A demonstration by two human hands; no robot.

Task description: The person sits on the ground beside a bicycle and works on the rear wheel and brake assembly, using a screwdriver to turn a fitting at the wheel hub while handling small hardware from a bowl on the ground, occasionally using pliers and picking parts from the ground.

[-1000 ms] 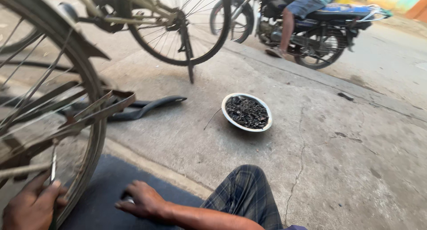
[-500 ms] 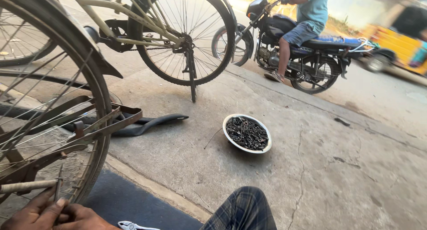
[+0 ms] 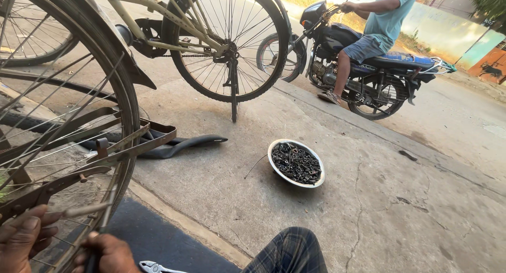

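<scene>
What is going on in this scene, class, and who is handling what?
A person sits on the ground beside a bicycle wheel. The left hand holds a pair of pliers near the spokes, and the right hand holds a thin tool at the rim. A metal bowl of small dark parts sits on the concrete nearby. A second bicycle stands on its kickstand, and another person sits on a motorcycle beyond.

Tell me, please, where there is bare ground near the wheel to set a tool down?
Bare concrete lies between the bowl of small parts and the checked trouser knee, and to the bowl's right. The dark mat has room above the pliers. It is crowded by the wheel, where the left hand and right hand work, and around the black rubber strip.
</scene>
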